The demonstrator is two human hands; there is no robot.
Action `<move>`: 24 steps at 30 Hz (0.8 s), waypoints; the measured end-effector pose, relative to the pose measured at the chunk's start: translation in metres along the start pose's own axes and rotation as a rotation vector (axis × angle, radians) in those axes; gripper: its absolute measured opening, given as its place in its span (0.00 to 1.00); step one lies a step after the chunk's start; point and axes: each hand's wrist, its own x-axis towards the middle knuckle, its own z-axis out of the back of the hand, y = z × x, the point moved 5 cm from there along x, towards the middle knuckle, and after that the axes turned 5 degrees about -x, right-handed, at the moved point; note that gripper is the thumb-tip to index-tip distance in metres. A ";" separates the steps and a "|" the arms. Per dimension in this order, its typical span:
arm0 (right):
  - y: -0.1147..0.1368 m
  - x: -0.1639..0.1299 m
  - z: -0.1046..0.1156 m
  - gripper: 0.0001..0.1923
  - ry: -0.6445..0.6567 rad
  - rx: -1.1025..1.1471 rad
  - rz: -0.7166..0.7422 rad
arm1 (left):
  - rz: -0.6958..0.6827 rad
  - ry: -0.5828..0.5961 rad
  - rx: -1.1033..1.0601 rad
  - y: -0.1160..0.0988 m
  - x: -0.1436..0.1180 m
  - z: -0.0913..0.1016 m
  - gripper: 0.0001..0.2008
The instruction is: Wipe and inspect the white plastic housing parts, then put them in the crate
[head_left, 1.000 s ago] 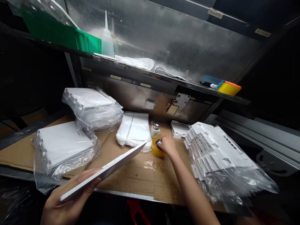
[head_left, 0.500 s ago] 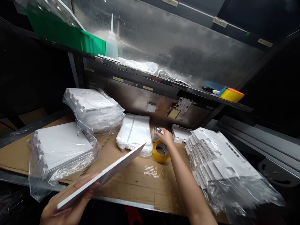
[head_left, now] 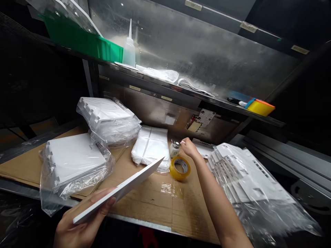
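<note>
I see the small bottle (head_left: 174,148) standing upright on the counter (head_left: 144,203), just left of my right hand (head_left: 189,148), whose fingers (head_left: 183,142) pinch something small and white over its cap. My left hand (head_left: 77,229) stays well back, fingers clamped on a white panel (head_left: 121,189). A tape roll (head_left: 180,167) lies just nearer me.

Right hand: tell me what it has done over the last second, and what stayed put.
The right hand let go of the yellow tape roll and moved away from the person to the small pump bottle, fingertips now at its top, pinching something small and white. The left hand still holds the white panel tilted. The tape roll and bagged stacks lie as before.
</note>
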 end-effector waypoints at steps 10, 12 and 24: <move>0.020 -0.004 0.005 0.11 -0.016 -0.099 0.129 | -0.049 0.069 -0.030 -0.006 0.000 -0.003 0.20; 0.025 -0.006 0.011 0.09 -0.043 -0.071 0.127 | -0.076 0.076 -0.016 -0.009 0.001 -0.003 0.21; 0.147 -0.217 0.052 0.05 -0.305 0.660 0.540 | -0.206 0.131 0.077 -0.025 0.001 -0.018 0.22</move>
